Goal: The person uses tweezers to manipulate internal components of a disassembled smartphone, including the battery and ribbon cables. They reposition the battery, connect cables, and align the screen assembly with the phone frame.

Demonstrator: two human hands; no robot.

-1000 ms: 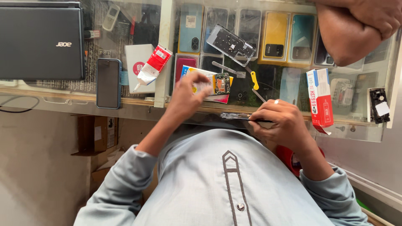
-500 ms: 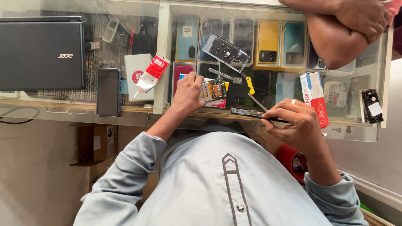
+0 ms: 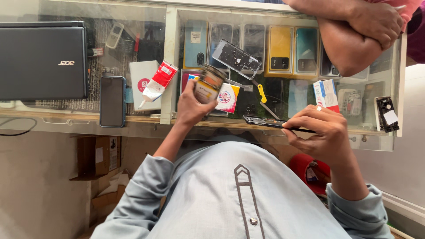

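A small round container (image 3: 209, 84) with a yellow and orange label, blurred in the picture, sits in the left hand (image 3: 191, 107), whose fingers are closed around it, holding it up just above the glass surface (image 3: 133, 121). The right hand (image 3: 319, 135) is closed on the end of a thin black phone frame (image 3: 265, 121), pinching it between thumb and fingers so that the frame runs out flat from the hand towards the left hand, just over the near edge of the surface. Just behind the container, partly hidden by it, lies a white and yellow card packet (image 3: 227, 97) with a round mark. Beyond it, between the two hands, are a yellow-handled tool (image 3: 262, 93) and a grey phone back panel (image 3: 236, 59) lying at a slant. To the outer side of the left hand lie a red and white tube (image 3: 158, 83) on a white box (image 3: 142, 79), then a dark phone (image 3: 112, 101) face up, and further out a closed black laptop (image 3: 42, 62). Just beyond the right hand stands a white, blue and red box (image 3: 326, 94), and further out to that side a small black part with a white sticker (image 3: 387, 113). Under the glass, phone boxes in blue, yellow and teal stand in a row. Across the far side of the surface rest another person's folded arms (image 3: 354, 31).
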